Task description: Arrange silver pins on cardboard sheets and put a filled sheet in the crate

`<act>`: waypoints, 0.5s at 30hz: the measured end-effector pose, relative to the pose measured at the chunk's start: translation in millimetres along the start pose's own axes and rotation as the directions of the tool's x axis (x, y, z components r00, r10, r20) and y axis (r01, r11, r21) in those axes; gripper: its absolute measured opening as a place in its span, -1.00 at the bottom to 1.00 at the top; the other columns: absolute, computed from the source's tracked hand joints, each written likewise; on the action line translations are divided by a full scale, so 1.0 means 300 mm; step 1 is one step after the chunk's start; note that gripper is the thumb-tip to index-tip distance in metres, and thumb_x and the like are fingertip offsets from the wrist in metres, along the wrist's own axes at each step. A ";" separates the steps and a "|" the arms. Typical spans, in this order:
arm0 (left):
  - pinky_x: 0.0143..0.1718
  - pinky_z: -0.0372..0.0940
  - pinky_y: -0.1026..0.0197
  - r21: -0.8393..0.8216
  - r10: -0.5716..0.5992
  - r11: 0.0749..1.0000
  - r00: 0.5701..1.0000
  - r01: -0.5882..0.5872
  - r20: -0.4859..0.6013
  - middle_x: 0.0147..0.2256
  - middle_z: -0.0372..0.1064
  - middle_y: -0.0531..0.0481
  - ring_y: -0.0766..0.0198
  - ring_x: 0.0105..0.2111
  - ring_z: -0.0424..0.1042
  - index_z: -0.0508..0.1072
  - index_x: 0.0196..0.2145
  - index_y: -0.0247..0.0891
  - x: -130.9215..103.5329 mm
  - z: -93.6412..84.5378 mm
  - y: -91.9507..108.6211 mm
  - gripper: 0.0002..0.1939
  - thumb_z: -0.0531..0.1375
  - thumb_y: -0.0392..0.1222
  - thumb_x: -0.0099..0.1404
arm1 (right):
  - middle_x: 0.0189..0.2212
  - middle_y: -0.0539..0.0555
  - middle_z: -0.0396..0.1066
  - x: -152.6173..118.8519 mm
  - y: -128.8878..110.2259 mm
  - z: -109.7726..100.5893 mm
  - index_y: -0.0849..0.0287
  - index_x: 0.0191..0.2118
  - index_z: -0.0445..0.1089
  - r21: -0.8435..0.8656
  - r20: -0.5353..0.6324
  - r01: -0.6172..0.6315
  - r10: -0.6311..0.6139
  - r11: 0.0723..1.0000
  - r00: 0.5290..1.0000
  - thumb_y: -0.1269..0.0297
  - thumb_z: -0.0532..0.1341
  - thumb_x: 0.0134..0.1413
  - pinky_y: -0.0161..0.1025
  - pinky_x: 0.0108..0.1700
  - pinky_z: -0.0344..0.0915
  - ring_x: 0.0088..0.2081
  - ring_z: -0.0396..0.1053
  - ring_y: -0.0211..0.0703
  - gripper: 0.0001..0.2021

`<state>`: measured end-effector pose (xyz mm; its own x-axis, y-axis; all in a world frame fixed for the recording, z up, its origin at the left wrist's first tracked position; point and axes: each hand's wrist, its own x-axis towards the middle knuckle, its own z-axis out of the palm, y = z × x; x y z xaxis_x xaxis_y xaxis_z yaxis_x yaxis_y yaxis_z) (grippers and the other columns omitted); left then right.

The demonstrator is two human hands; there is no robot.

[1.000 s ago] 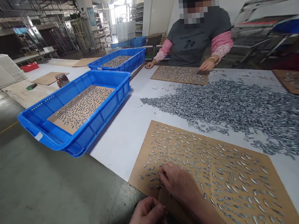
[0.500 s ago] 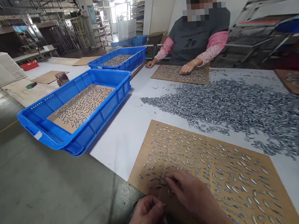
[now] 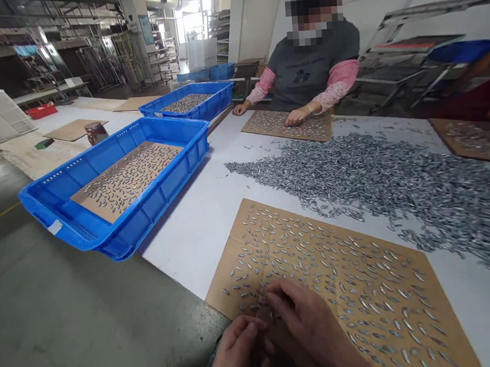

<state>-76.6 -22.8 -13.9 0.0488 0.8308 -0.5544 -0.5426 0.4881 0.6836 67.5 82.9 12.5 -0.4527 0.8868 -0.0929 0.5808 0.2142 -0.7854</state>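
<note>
A brown cardboard sheet (image 3: 219,288) lies on the white table in front of me, covered with small, pointed, silvery metal pieces (image 3: 405,357) set apart from one another. My right hand (image 3: 316,325) rests low over the sheet's near left part, thumb and fingertips drawn together at some of the pieces. What is between those fingertips is too small to make out. At the sheet's near edge, my left hand (image 3: 235,353) is closed, thumb against curled fingers. Its contents are hidden. Beyond the sheet spreads a large heap of the same loose metal pieces (image 3: 353,170).
A blue plastic crate (image 3: 154,212) holding another covered cardboard sheet stands at left, over the table's edge. Behind it is a second blue crate (image 3: 222,98). Across the table a person (image 3: 310,67) works at their own sheet (image 3: 261,121). Another sheet (image 3: 447,136) lies at far right.
The view has shifted slightly, so most things sit a little further left. My left thumb and fingers have moved slightly; my right hand stays at the same part of the sheet.
</note>
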 end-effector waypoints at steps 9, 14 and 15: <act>-0.67 -0.20 0.33 0.048 0.007 0.999 0.998 -0.009 0.054 -0.54 0.47 0.08 0.49 -0.74 0.11 0.15 -0.34 -0.13 0.002 -0.041 -0.023 -0.34 0.25 0.52 0.17 | -0.29 0.08 0.52 0.128 0.062 0.110 0.06 -0.36 0.45 -0.255 -0.040 -0.079 0.071 0.964 0.997 0.19 0.08 0.34 -0.16 -0.19 0.24 -0.22 0.46 -0.04 -0.72; -0.64 -0.17 0.30 0.085 -0.005 0.996 1.000 0.004 0.010 -0.67 0.20 0.21 0.50 -0.71 0.04 0.28 -0.45 -0.19 0.017 -0.057 -0.038 -0.32 0.42 0.45 -0.03 | -0.32 0.07 0.51 0.122 0.061 0.096 0.05 -0.36 0.43 -0.254 -0.131 -0.061 0.028 0.965 0.991 0.18 0.09 0.32 -0.18 -0.24 0.26 -0.27 0.47 -0.06 -0.75; -0.64 -0.18 0.29 0.077 -0.020 0.997 1.000 0.019 0.003 -0.68 0.16 0.22 0.50 -0.71 0.02 0.32 -0.46 -0.21 0.018 -0.059 -0.036 -0.31 0.45 0.45 -0.07 | -0.31 0.07 0.52 0.108 0.060 0.082 0.04 -0.34 0.44 -0.225 -0.167 -0.046 0.008 0.973 0.986 0.15 0.10 0.33 -0.19 -0.24 0.28 -0.27 0.48 -0.06 -0.75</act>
<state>-85.4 -28.3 -32.5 0.0618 0.8218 -0.5664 -0.4752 0.5232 0.7074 46.6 105.5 -19.7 -0.3292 0.9443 0.0042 0.7379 0.2600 -0.6228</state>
